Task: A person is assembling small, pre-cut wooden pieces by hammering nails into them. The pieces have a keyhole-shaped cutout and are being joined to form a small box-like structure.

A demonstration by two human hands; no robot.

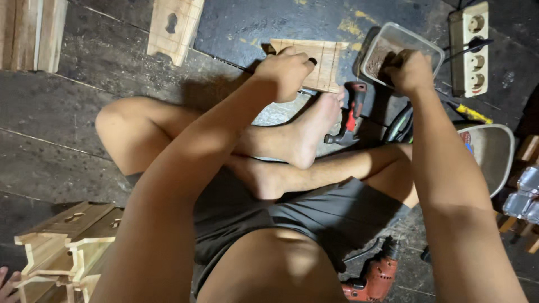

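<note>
- My left hand clamps the wood block, steadying it against the floor.
- My right hand reaches into the tub, fingers curled; its hold is hidden.

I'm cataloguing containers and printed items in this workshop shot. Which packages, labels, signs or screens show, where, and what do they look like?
Plastic tub: floor, top right, under the right hand; clear, rectangular, brown powder inside.
Round plate: right edge; pale grey, small red-and-blue print near its rim.
Clear wrapping: far right; crinkled, contents unclear.
No signs or screens.
</note>
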